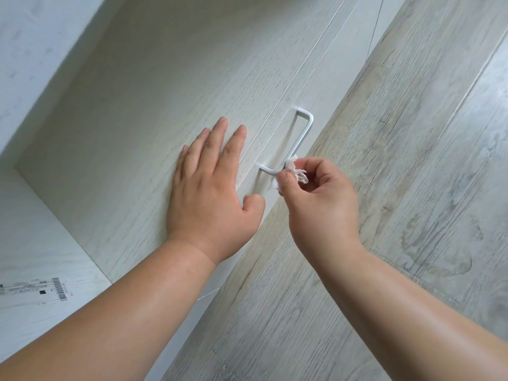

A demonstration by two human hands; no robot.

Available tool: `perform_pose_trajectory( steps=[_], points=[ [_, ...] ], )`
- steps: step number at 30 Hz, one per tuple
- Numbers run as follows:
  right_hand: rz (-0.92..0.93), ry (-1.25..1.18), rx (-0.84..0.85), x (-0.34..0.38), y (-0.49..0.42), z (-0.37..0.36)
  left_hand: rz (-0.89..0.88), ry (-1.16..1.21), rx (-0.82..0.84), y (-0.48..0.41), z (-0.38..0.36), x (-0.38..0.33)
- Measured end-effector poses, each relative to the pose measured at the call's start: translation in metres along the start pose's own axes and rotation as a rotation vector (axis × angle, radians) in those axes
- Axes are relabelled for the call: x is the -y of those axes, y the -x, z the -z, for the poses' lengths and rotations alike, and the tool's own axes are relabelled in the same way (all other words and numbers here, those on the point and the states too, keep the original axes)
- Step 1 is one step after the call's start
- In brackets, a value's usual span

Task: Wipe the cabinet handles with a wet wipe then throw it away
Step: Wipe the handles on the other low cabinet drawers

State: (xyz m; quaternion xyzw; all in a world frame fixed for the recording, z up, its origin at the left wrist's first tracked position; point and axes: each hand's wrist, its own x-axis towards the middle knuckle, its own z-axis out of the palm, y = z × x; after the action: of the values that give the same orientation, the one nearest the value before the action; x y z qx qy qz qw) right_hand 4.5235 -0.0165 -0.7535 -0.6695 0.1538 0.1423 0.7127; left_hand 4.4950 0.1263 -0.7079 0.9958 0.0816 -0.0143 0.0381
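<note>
Hands meet on a pale cabinet door (137,105): the left hand (209,193) lies flat, fingers straight against the panel, while the right hand (321,196), at its 3 o'clock, pinches a bunched wet wipe (292,165) against the lower end of the white handle (303,133). Wiping appears under way; throwing the wipe away is not yet done. Count: one handle, one wipe, two hands.

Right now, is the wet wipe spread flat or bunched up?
Bunched up. The wet wipe is a small crumpled wad, pinched by the right hand against the lower end of the handle; no flat sheet shows.
</note>
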Motion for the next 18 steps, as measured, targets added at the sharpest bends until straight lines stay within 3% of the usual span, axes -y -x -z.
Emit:
perform_pose_trajectory(
  steps=[12, 18],
  points=[
    [0.106, 0.025, -0.084, 0.002, -0.031, 0.009, 0.008, -0.010, 0.010, 0.000, 0.000, 0.000],
    [0.092, 0.086, -0.007, -0.014, -0.001, -0.001, 0.004, -0.001, 0.005, 0.000, 0.001, 0.000]
  ],
)
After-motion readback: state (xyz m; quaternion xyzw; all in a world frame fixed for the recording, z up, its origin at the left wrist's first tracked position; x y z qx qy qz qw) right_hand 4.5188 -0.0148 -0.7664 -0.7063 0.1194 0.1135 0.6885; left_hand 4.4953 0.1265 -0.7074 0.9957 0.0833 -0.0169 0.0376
